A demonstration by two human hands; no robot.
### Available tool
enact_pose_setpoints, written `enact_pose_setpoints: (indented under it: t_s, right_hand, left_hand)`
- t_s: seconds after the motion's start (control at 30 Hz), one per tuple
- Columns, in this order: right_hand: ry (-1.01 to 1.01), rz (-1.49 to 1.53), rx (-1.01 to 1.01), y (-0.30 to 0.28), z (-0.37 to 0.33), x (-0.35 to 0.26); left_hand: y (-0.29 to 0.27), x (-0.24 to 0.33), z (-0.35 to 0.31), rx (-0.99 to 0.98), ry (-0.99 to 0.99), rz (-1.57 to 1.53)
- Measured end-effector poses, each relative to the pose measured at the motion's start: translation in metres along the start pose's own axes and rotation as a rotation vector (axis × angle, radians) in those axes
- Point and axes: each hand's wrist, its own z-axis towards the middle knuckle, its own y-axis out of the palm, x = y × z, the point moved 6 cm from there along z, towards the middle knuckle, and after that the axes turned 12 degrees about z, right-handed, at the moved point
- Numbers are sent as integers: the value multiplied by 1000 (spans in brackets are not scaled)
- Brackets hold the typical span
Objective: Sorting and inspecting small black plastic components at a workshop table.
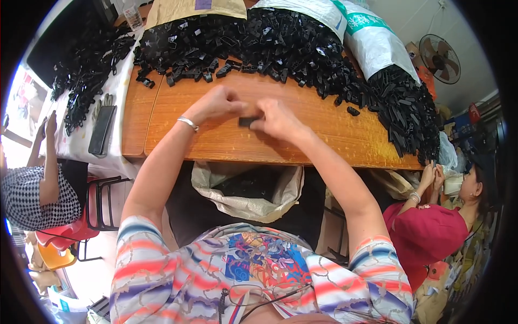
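Over the middle of the wooden table, my right hand (279, 120) pinches a small black plastic piece (247, 122), held low near the tabletop. My left hand (218, 102) is just to its left, thumb and fingers drawn together; whatever may be between them is too blurred to make out. The two hands are apart. Beyond them spreads a big heap of small black plastic clips (216, 46), some scattered at its near edge. Below the table edge, an open woven sack (245, 208) rests at my lap with dark pieces inside.
Sacks (197, 9) spill onto the far side of the wooden table (183, 137). Long black parts (404, 105) pile up at the right, beside a co-worker in red (431, 232). At left, another person's hands (49, 127) are near a cloth-covered table holding a black case (102, 129).
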Motion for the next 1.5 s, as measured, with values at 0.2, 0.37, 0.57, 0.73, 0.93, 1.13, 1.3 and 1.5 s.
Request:
enact_pose_setpoints:
  t_s: [0.2,0.37,0.57,0.73,0.93,1.13,1.3,1.5]
  right_hand:
    - [-95,-35,-293,27,-52,-41]
    - [-69,21,-216,7,5,-18]
    - [-206,-307,334,-24,93,17]
    - [-71,-508,270,-18,120,29]
    - [-58,-431,184,-20,92,29]
    - [-7,-137,328,-33,55,31]
    - [-143,-82,370,-21,46,5]
    - [-130,-62,280,-3,53,-1]
  left_hand:
    - [-62,-7,10,631,-223,438]
    - [-58,-7,26,526,-294,559]
    - [-43,5,8,675,-70,522]
    - [-33,18,-8,458,-126,382]
    - [-29,30,-18,391,-123,214]
    - [-34,45,-20,413,190,563]
    - [-31,34,-13,407,153,511]
    - [-22,13,-5,302,34,207]
